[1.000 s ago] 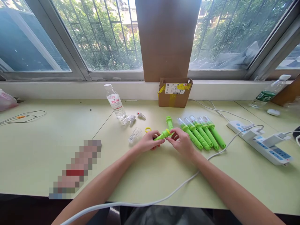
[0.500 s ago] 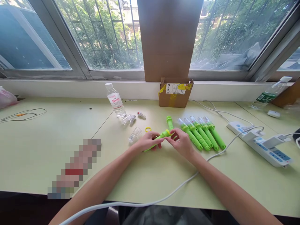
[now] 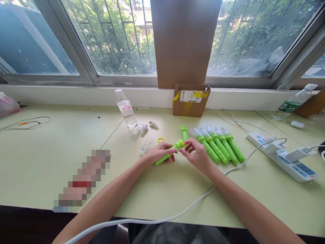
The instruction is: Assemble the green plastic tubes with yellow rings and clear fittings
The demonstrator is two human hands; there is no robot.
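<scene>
While the left hand (image 3: 159,153) wraps around the green handle (image 3: 165,156), the right hand (image 3: 197,155) pinches its yellow-ringed tip (image 3: 180,144), both forearms angled inward

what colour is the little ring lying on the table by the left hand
Yellow. The ring shows in the head view, just beyond the left hand.

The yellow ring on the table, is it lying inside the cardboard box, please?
No, the yellow ring lies on the table, well apart from the box.

The handle (image 3: 165,155) was bright green, as were five sticks (image 3: 218,144) to its right — clear-capped. A yellow ring (image 3: 160,139) lay on the pale green table (image 3: 45,159); the far box (image 3: 191,100) was brown, yellow-taped.
</scene>
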